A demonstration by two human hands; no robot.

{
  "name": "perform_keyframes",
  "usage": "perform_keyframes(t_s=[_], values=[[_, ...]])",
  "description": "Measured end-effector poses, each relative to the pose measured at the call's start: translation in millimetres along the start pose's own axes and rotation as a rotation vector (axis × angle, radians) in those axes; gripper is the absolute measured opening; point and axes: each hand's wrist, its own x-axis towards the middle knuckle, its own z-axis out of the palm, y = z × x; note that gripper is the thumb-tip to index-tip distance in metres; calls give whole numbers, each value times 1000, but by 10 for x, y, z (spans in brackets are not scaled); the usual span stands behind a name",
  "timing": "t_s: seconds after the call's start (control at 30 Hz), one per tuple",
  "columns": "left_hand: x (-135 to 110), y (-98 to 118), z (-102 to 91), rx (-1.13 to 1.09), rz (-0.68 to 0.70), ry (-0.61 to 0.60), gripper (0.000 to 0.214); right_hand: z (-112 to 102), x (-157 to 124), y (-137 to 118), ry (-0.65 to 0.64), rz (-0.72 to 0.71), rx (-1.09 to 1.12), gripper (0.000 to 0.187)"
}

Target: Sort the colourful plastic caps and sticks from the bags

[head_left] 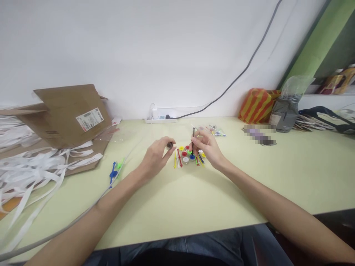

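Observation:
My left hand [158, 157] pinches a small black round piece [169, 145] between thumb and fingers, a little above the table. My right hand [208, 147] grips a thin black plastic arrow [193, 138], held upright over the small parts. Below and between the hands lie several round pieces, among them a red disc [184, 154], a white disc [185, 160] and a blue disc [192, 157]. Loose arrows lie beside them, with a red arrow [180, 159] and a yellow arrow [175, 161] on the left. My right fingers hide part of the group.
A blue arrow spinner [112, 174] lies left, near a grey cable [94, 204]. White strips [36, 173] and a cardboard box [73, 116] cover the far left. A power strip [159, 119] sits against the wall. At right are a phone [268, 142] and a striped bag [256, 106].

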Motion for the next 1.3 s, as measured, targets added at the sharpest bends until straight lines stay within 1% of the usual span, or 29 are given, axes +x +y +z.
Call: perform_keyframes(t_s=[0.1,0.13,0.2,0.3,0.4,0.5,0.63,0.7,0.77,0.87,0.93,1.13,1.3], values=[[-1,-87,36,31,-174,-91,18,-10,14,41,53,-6,-25,34],[-2,-114,51,43,-214,-124,18,-15,17,50,69,-14,-40,33],[-3,-167,78,73,-244,-166,19,-31,24,66,116,-44,-96,32],[-10,-240,114,101,-221,-148,20,-62,42,96,194,-99,-234,32],[-24,-306,145,97,-173,-118,15,-83,58,129,201,-82,-318,34],[-38,-362,162,89,-166,-115,13,-82,59,151,181,-42,-342,36],[-40,-393,162,73,-202,-125,25,-62,49,160,145,-51,-376,33],[-33,-386,156,75,-210,-134,25,-52,45,158,126,-57,-395,32],[-22,-377,149,94,-186,-136,22,-48,44,154,121,-60,-407,30],[-9,-380,142,147,-122,-96,19,-57,52,147,150,-70,-412,28],[-7,-398,142,172,-113,-80,20,-69,58,146,171,-78,-407,27],[-26,-479,163,131,-211,-142,28,-71,56,140,172,-75,-426,28],[-42,-591,207,9,-193,-203,28,-53,39,121,148,-107,-512,28]])
